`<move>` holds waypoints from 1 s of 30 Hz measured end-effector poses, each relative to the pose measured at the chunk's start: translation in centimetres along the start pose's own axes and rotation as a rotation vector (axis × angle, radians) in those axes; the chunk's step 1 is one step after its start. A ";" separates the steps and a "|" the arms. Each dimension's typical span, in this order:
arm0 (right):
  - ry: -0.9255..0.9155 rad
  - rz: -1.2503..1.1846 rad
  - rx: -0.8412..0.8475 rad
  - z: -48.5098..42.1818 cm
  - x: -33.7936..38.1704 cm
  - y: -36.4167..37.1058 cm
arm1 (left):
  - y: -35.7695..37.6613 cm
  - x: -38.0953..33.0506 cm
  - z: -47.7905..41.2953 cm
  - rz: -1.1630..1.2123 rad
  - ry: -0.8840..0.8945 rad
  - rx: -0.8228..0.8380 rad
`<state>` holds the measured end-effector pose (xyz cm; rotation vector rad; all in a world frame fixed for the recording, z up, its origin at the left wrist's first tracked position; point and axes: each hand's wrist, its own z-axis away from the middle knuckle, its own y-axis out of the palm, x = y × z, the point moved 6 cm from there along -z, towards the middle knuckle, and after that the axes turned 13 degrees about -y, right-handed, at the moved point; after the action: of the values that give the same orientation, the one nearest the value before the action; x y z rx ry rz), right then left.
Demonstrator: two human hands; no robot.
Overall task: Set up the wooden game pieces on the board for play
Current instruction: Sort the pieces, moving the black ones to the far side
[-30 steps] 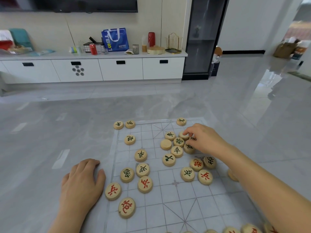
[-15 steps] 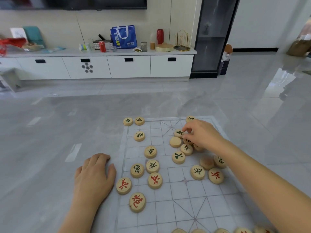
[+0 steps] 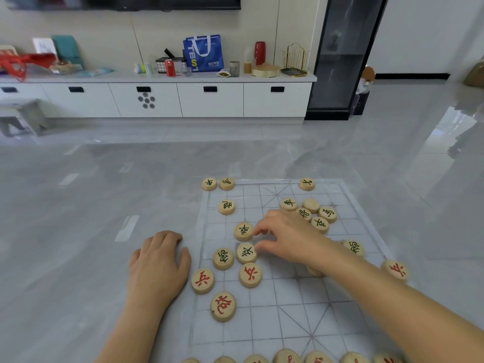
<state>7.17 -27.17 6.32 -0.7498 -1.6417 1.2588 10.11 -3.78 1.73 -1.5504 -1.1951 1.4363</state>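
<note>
A translucent gridded board (image 3: 285,313) lies on the grey floor. Round wooden pieces with red or black characters are scattered over it. My right hand (image 3: 288,238) hovers low over the board's middle. Its index finger and thumb are spread apart, with the tips beside two black-marked pieces (image 3: 243,231) (image 3: 246,252). Nothing shows between the fingers, and the palm hides any pieces beneath it. My left hand (image 3: 159,265) rests flat on the floor at the board's left edge, next to a red-marked piece (image 3: 202,280). A row of red pieces (image 3: 288,357) lines the near edge.
A cluster of black pieces (image 3: 320,214) sits just beyond my right hand. Two black pieces (image 3: 218,183) stand at the far left corner and one (image 3: 307,184) on the far edge. A white cabinet (image 3: 209,99) with bags and bottles stands against the far wall.
My right hand has left the black cluster and moved left and nearer, to the pieces in the board's middle. My left hand has stayed put. The camera has tilted.
</note>
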 end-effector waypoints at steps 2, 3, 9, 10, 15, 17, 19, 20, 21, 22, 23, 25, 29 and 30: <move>-0.038 -0.015 0.002 -0.5 1.5 0.5 | 0.1 0.0 0.0 -0.004 0.002 -0.001; -0.052 -0.021 0.004 -0.8 2.0 0.7 | 0.1 0.1 0.0 -0.002 0.003 -0.003; -0.145 0.106 0.040 -2.5 5.0 2.7 | 0.2 0.2 -0.1 -0.012 0.004 -0.006; -0.160 0.133 0.048 -2.8 5.5 3.0 | 0.3 0.2 -0.1 -0.016 0.004 -0.001; -0.061 -0.062 -0.117 -5.4 3.4 0.7 | 0.3 0.2 0.0 -0.020 0.022 0.002; 0.144 -0.114 -0.298 -7.2 -1.3 -1.1 | 0.3 0.2 0.1 -0.024 0.026 0.003; 0.276 -0.049 -0.313 -9.0 -5.3 -1.4 | 0.3 0.2 0.1 -0.031 0.030 -0.004; 0.306 -0.026 -0.290 -9.9 -6.6 -1.1 | 0.3 0.1 0.1 -0.029 0.034 -0.010; 0.322 -0.014 -0.275 -10.8 -7.5 -0.8 | 0.2 0.1 0.1 -0.023 0.038 -0.015; 0.333 -0.002 -0.269 -11.5 -8.0 -0.5 | 0.2 0.1 0.1 -0.017 0.040 -0.017; 0.338 0.017 -0.265 -12.1 -8.3 -0.2 | 0.2 0.1 0.1 -0.014 0.040 -0.014; 0.338 0.067 -0.230 -12.8 -8.5 0.1 | 0.3 0.0 0.1 -0.017 0.039 -0.008; 0.344 0.008 -0.165 -12.6 -8.9 0.6 | 0.2 0.1 0.1 -0.030 0.037 -0.009; 0.351 -0.043 -0.172 -12.2 -9.0 0.5 | 0.2 0.1 0.1 -0.029 0.039 -0.009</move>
<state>21.91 -29.97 4.06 -0.9757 -1.4779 0.9027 10.08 -3.73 1.44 -1.5541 -1.1978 1.3773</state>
